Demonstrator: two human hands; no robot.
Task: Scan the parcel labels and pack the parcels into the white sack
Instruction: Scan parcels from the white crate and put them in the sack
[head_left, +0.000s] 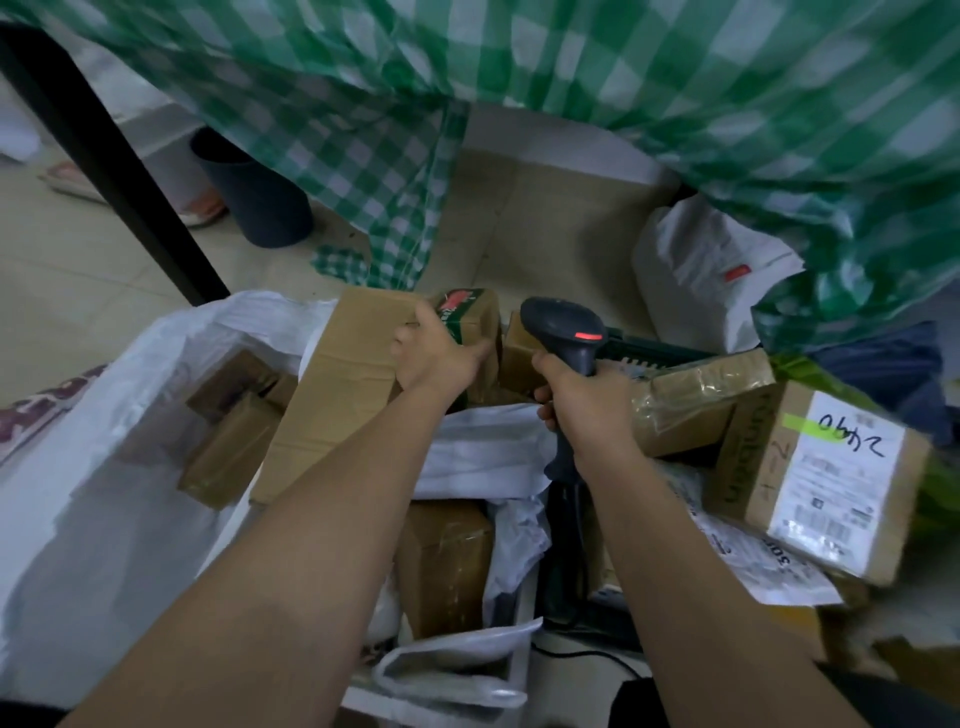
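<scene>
- The left hand (434, 356) grips a small cardboard box with green and red print (467, 319), fingers curled over its near edge, holding it above the middle of the pile
- The right hand (584, 402) is wrapped round the handle of a dark barcode scanner (566, 332); the scanner head points away from the person, a red light glowing on its top, just right of the held box
- The white sack (104, 415) gapes open at the left, with several brown parcels (234, 415) lying inside it
- A long flat cardboard box (332, 395) leans tilted at the sack's right edge, partly under the left forearm
- To the right, a tape-wrapped brown parcel (696, 405) rests against a labelled box (821, 478) whose white label bears handwritten marks and a green stripe
- Near the person, between the forearms, a brown parcel (447, 561) stands among white plastic mailers (488, 457)
- A green checked cloth (571, 78) hangs across the far side, blurred; a dark bin (254, 192) stands on the floor at the far left
</scene>
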